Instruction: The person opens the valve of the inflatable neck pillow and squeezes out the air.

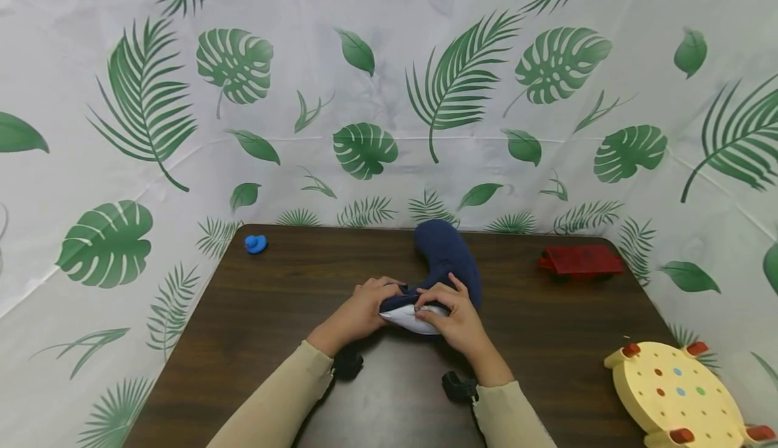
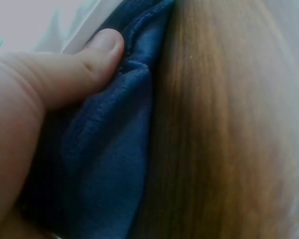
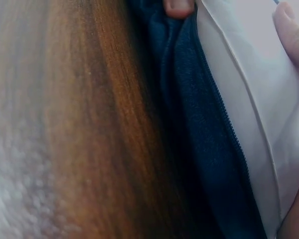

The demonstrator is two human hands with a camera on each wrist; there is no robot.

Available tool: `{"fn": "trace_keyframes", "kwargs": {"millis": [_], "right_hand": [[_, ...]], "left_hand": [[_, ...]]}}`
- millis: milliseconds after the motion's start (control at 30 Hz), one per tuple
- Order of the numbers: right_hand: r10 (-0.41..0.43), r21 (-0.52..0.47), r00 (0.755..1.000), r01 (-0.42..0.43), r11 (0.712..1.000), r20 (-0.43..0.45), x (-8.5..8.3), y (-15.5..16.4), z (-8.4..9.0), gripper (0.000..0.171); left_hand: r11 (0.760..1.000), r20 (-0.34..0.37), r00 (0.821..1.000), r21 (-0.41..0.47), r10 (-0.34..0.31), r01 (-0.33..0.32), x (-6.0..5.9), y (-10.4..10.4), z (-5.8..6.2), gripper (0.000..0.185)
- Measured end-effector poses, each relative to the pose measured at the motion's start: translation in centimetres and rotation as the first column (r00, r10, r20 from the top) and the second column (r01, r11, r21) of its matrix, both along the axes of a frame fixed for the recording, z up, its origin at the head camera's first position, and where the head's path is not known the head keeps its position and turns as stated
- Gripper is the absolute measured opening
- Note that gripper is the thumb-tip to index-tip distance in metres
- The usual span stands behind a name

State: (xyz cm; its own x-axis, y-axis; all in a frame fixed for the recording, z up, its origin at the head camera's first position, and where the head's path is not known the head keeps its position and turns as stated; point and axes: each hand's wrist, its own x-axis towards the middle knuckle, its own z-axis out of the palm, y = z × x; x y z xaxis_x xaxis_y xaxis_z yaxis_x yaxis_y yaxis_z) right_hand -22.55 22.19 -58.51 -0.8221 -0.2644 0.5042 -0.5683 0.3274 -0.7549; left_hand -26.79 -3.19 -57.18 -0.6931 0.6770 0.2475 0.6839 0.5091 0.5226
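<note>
Head view shows the left hand [image 1: 362, 309] and right hand [image 1: 452, 316] pinching the blue cover [image 1: 450, 259] open around its white pillow [image 1: 413, 319] on the worktop [image 1: 273, 299].

Head view: even, bright overhead lighting, sharp at centre, with wide-angle bending toward the frame edges and soft shadows under the sleeves on the table [image 1: 255, 313]. Both wrist views are dimmer and soft; the wood grain is out of focus, worst along the lower edges.
</note>
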Motion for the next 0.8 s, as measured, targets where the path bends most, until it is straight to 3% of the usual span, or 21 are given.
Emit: {"fn": "trace_keyframes", "kwargs": {"millis": [400,800], "right_hand": [[0.009,-0.004,0.999,-0.009,1.000,0.038,0.02,0.24,-0.25,0.024],[0.020,-0.004,0.999,-0.019,1.000,0.045,0.04,0.30,-0.12,0.022]], "left_hand": [[0.999,0.069,0.998,0.039,0.013,-0.016,0.18,-0.06,-0.76,0.051],[0.999,0.066,0.998,0.044,0.005,-0.008,0.21,0.00,-0.86,0.052]]}}
